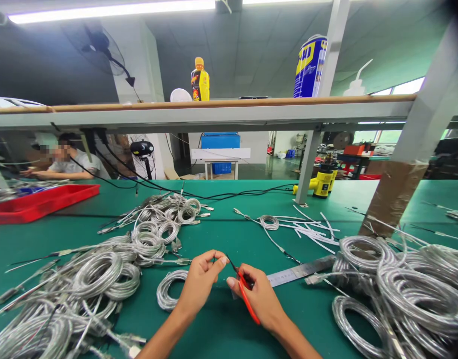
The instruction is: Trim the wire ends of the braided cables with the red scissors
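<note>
My left hand [201, 281] pinches the thin dark end of a cable between thumb and forefinger, just above the green table [229, 234]. My right hand [261, 296] grips a small red-handled cutter [246, 294], its dark tip pointing up-left toward the pinched end. A coiled silvery cable [167, 289] lies on the table just left of my left wrist. A steel ruler [300, 271] lies flat to the right of my right hand.
Heaps of coiled silver cables lie at the left [98, 279] and right [404, 294]. White cut pieces [311, 229] are scattered beyond. A red tray [38, 202] sits far left, where another person [68, 162] is seated. A yellow tool [321, 184] and shelf posts [309, 164] stand behind.
</note>
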The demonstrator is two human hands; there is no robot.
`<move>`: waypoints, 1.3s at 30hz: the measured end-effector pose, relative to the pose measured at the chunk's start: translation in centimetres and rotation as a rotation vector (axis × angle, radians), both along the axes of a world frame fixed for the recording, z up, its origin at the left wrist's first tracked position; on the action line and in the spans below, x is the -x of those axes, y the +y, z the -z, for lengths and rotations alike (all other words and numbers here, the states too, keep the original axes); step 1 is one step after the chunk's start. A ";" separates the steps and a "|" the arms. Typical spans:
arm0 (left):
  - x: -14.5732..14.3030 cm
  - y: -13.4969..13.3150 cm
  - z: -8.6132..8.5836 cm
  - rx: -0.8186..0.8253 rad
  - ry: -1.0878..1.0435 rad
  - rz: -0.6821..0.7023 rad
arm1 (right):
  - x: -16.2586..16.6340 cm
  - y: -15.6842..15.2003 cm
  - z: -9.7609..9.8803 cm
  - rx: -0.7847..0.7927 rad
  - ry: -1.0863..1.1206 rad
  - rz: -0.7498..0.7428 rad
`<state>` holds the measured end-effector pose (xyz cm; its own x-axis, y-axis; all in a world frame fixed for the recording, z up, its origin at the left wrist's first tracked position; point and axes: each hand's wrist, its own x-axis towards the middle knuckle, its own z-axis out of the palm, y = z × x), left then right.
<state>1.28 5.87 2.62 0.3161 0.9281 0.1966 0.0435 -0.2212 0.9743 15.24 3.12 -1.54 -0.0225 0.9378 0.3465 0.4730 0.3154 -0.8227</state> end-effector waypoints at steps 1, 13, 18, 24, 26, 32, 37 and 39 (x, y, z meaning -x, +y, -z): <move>0.0 0.0 0.0 -0.003 -0.001 0.003 | 0.0 0.0 0.0 -0.009 -0.010 0.004; 0.0 -0.3 -0.1 -0.004 -0.014 0.011 | -0.3 0.0 -0.2 -0.039 -0.141 0.011; -0.1 -0.2 -0.1 -0.008 -0.028 0.007 | -0.2 -0.1 -0.3 -0.058 -0.186 0.047; 0.0 -0.3 -0.1 0.012 -0.030 0.007 | -0.1 -0.2 -0.5 -0.050 -0.214 0.094; 0.0 -0.3 -0.1 0.022 -0.031 0.008 | -0.1 -0.1 -0.5 -0.021 -0.176 0.039; 0.0 -0.4 -0.2 0.018 -0.024 0.014 | -0.3 0.1 -0.3 0.041 -0.046 -0.084; 0.0 -0.3 -0.2 0.035 -0.024 0.010 | -0.4 0.0 -0.4 0.036 -0.014 -0.106; 0.0 -0.4 -0.2 0.044 -0.022 0.008 | -0.3 0.0 -0.4 0.032 -0.001 -0.113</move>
<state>1.28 5.50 2.83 0.3199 0.9334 0.1624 0.0198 -0.1780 0.9838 15.58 3.11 -1.16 -0.1287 0.9398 0.3165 0.4365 0.3403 -0.8329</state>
